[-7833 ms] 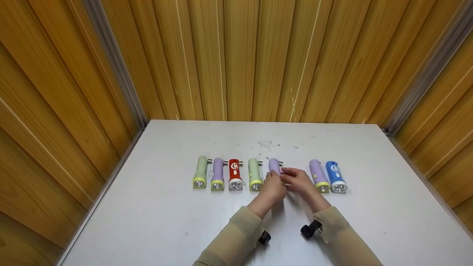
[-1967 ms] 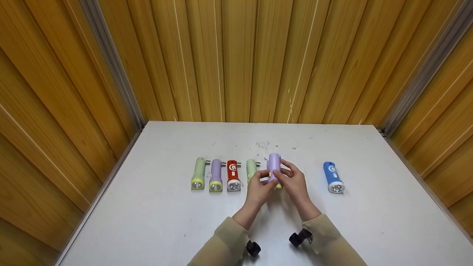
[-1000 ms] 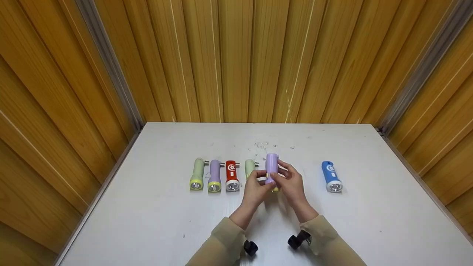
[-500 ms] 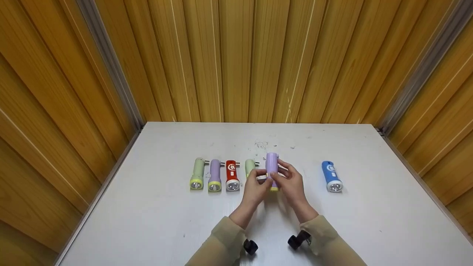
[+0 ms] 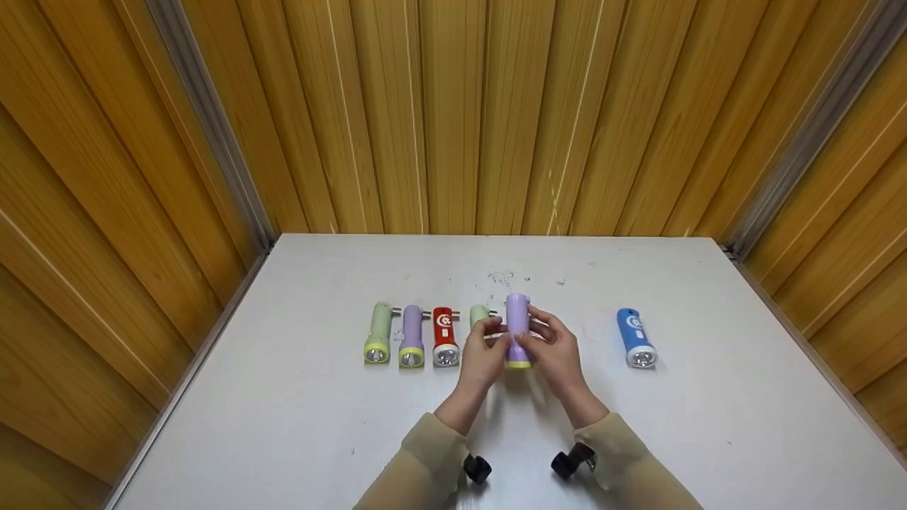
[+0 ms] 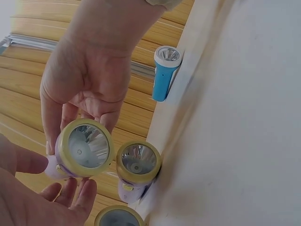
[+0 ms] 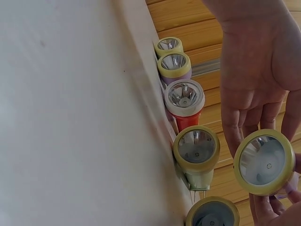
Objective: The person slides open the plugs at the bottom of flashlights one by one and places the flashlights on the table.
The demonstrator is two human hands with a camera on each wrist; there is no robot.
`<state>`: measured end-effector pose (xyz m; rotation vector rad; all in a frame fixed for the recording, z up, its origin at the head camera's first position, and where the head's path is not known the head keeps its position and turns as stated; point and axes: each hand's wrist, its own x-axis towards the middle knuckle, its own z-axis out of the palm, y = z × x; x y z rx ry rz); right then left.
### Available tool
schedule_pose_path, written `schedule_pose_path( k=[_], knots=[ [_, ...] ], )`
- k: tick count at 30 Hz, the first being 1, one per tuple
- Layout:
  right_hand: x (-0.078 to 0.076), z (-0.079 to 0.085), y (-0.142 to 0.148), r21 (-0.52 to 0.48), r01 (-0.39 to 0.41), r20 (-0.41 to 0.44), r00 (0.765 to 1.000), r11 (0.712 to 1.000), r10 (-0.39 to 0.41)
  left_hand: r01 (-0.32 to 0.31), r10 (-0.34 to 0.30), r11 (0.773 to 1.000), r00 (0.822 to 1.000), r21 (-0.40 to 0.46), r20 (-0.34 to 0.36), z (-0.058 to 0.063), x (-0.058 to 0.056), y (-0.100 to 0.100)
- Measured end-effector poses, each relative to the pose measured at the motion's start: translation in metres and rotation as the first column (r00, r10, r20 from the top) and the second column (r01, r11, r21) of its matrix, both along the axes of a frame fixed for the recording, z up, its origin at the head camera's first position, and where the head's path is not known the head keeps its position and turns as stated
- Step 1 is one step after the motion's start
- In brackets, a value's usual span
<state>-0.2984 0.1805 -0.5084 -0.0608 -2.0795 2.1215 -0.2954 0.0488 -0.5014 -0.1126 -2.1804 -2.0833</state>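
A lavender flashlight (image 5: 518, 322) with a yellow head ring is held up between both hands, lens end toward me. My right hand (image 5: 555, 348) grips it from the right, thumb on its front and fingers behind. My left hand (image 5: 483, 358) pinches its left side with bent fingers and thumb. In the left wrist view, its yellow switch (image 6: 61, 170) shows beside the left thumb. The lens (image 7: 262, 160) faces the right wrist camera. Behind the hands, a second lavender flashlight (image 6: 137, 165) lies on the table, hidden in the head view.
Left of the hands, a light green flashlight (image 5: 378, 333), a lavender one (image 5: 412, 336), a red one (image 5: 444, 333) and another light green one (image 5: 479, 314) lie in a row on the white table (image 5: 283, 425). A blue flashlight (image 5: 633, 336) lies right. Wooden panels (image 5: 453, 113) surround the table.
The lavender flashlight beside the blue one was picked up and carried left. In the last half second it turned slightly and shifted left; its switch left the head view, and my left hand drew slightly left.
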Motion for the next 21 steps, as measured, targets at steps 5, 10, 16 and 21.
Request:
schedule_pose_path(
  k=[5, 10, 16, 21],
  knots=[
    [0.001, 0.001, -0.003, 0.017, -0.010, -0.010, 1.000, 1.000, 0.010, -0.023, 0.023, 0.999, 1.000, 0.024, 0.003, 0.001, -0.005, -0.003],
    [0.004, 0.000, -0.006, 0.032, -0.042, -0.022, 0.999, 0.999, 0.043, -0.032, 0.032, 0.998, 0.999, 0.053, -0.001, 0.002, -0.009, -0.009],
    [0.007, -0.001, -0.010, 0.058, -0.087, -0.017, 0.996, 0.995, 0.088, 0.004, -0.006, 0.996, 1.000, 0.087, 0.023, 0.005, -0.012, -0.015],
    [0.008, -0.003, -0.011, 0.065, -0.110, -0.017, 0.994, 0.992, 0.112, 0.030, -0.032, 0.993, 0.999, 0.115, 0.012, 0.007, -0.013, -0.019]
  ],
)
